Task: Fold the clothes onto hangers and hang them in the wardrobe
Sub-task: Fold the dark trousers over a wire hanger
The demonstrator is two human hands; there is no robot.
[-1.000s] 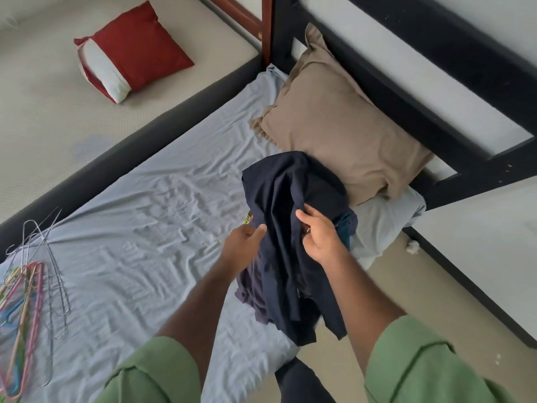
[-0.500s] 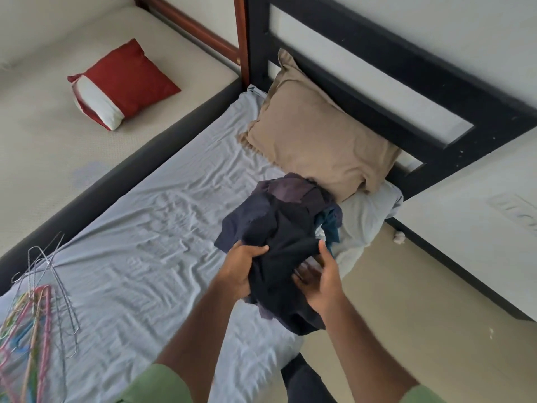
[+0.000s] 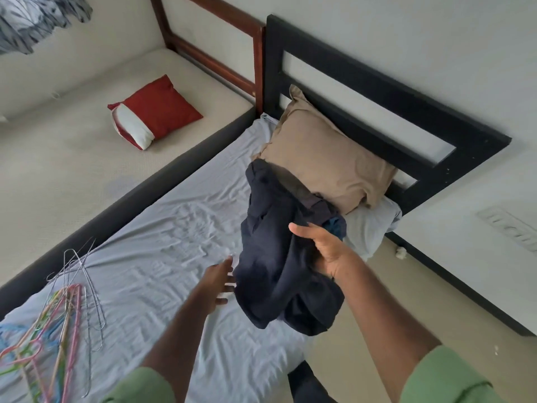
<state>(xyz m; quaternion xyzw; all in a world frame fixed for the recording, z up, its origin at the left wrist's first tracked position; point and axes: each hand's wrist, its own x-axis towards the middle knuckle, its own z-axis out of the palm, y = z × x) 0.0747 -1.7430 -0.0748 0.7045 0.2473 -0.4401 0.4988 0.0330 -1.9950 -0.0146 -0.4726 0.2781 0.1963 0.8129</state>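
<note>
A bundle of dark navy clothes [image 3: 276,251] hangs above the grey-sheeted bed [image 3: 162,257], its top draped toward the tan pillow. My right hand [image 3: 322,248] grips the bundle from its right side, thumb over the cloth. My left hand [image 3: 218,283] is just left of the bundle with fingers spread and straight; its fingertips are at the cloth's edge and hold nothing. A heap of wire and coloured plastic hangers [image 3: 55,318] lies on the sheet at the lower left.
A tan pillow [image 3: 325,164] leans on the black headboard [image 3: 392,103]. A second bed with a red and white cushion [image 3: 151,112] stands at the left. Patterned cloth [image 3: 35,16] hangs at the top left. Beige floor runs along the right.
My left hand has let go of the dark clothes and opened beside them. My right hand alone holds the bundle, which now hangs longer. The view has tilted up.
</note>
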